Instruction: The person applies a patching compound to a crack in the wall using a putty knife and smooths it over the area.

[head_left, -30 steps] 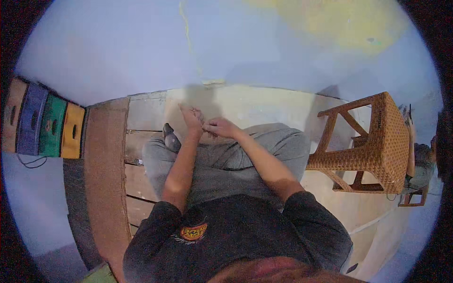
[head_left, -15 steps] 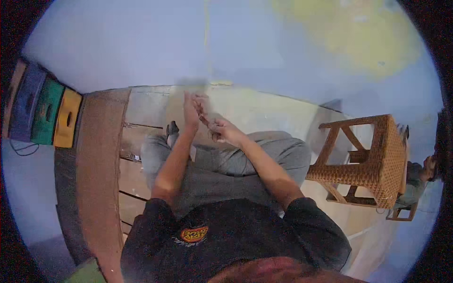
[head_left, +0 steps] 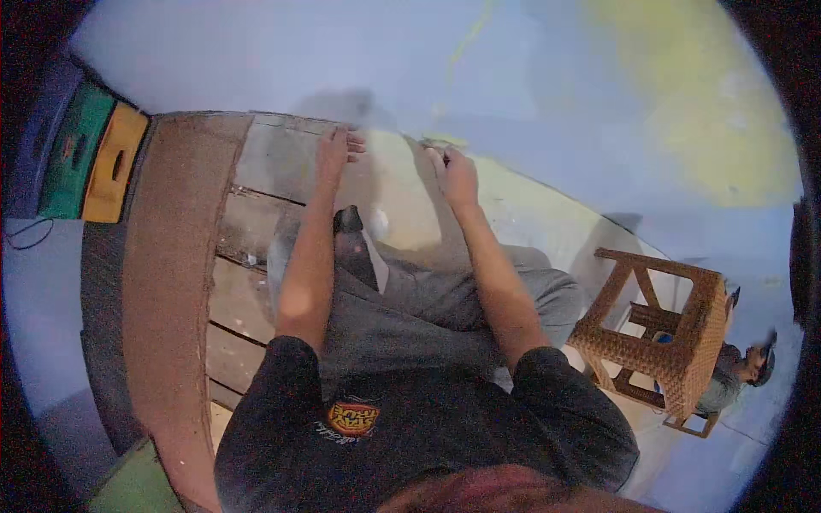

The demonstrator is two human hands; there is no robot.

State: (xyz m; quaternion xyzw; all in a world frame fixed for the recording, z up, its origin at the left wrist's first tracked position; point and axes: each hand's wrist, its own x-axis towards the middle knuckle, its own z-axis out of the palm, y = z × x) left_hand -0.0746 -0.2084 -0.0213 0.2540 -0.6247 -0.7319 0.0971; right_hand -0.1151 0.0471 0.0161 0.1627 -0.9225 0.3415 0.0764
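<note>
My left hand (head_left: 338, 154) reaches forward over the boards near the foot of the wall, its fingers stretched out and apart, with nothing visible in it. To its right, my right hand (head_left: 458, 178) is raised close to the wall's lower edge, fingers curled together. A small dark bit shows at those fingertips, too small to name. Both forearms extend over my crossed legs in grey trousers (head_left: 419, 299). A dark-covered foot (head_left: 352, 244) pokes up between my forearms.
Wooden boards (head_left: 248, 227) and a brown strip (head_left: 175, 282) lie at left, beside yellow (head_left: 109, 162) and green (head_left: 75, 150) drawer-like boxes. A brown woven stool frame (head_left: 650, 325) lies at right, with another person (head_left: 740, 372) beyond it. A pale blue wall (head_left: 299, 60) stands ahead.
My hands were together at a small brownish thing; now they are apart. The left has moved forward and opened, the right has gone forward and right. The view has turned slightly.
</note>
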